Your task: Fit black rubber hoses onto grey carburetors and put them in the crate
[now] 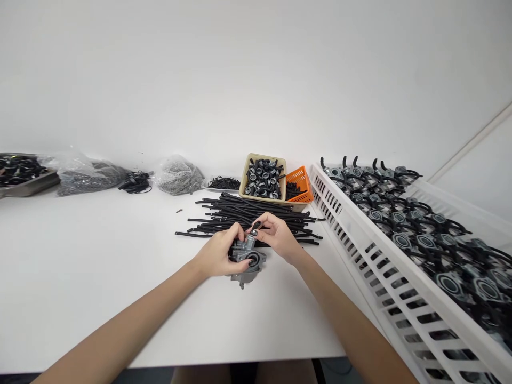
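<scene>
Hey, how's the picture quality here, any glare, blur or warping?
In the head view, light is bright and even, with only soft shadows near the left hand and right hand; the carburetor looks sharp; the table shows no strong glare; wide-angle distortion stretches the white crate toward the frame's edge.

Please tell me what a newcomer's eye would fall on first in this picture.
The eye goes first to the metal carburetor held between the left hand and right hand, at the middle of the white table. Just behind the hands lies a heap of black rubber tubes. To the right, a long white slotted crate stands out, packed with rows of carburetors.
</scene>
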Available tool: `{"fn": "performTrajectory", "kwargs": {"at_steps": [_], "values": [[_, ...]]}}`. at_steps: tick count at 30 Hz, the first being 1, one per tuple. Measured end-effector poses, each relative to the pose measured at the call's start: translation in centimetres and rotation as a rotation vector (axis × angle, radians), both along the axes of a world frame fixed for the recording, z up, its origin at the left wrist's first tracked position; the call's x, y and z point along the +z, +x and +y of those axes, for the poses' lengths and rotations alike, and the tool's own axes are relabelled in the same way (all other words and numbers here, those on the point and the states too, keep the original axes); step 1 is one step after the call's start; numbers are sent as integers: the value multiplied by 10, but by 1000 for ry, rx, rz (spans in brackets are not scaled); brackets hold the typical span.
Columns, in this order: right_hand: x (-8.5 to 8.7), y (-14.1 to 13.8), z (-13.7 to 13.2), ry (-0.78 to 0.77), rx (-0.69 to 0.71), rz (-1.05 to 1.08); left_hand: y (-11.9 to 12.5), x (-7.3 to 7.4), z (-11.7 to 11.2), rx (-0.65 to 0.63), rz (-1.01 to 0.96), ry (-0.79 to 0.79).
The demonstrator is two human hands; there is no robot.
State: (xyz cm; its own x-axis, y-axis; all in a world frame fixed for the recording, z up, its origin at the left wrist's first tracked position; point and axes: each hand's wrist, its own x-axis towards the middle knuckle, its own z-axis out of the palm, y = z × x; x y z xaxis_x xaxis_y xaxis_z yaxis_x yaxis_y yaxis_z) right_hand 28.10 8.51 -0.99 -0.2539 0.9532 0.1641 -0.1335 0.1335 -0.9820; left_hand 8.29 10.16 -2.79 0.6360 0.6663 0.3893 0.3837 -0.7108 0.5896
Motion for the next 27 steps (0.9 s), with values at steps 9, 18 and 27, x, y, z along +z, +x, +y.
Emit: {"fn": "performTrajectory", "kwargs": {"at_steps": [9, 18, 27], "values": [[-2, -4, 2, -51, -9, 35, 1, 2, -1, -12, -11, 73], [-3, -6, 0, -84, 33, -36, 1, 3, -1, -14, -14, 82], [-6, 12, 3, -122, 234, 49, 1, 2, 0, -30, -10, 44]]}}
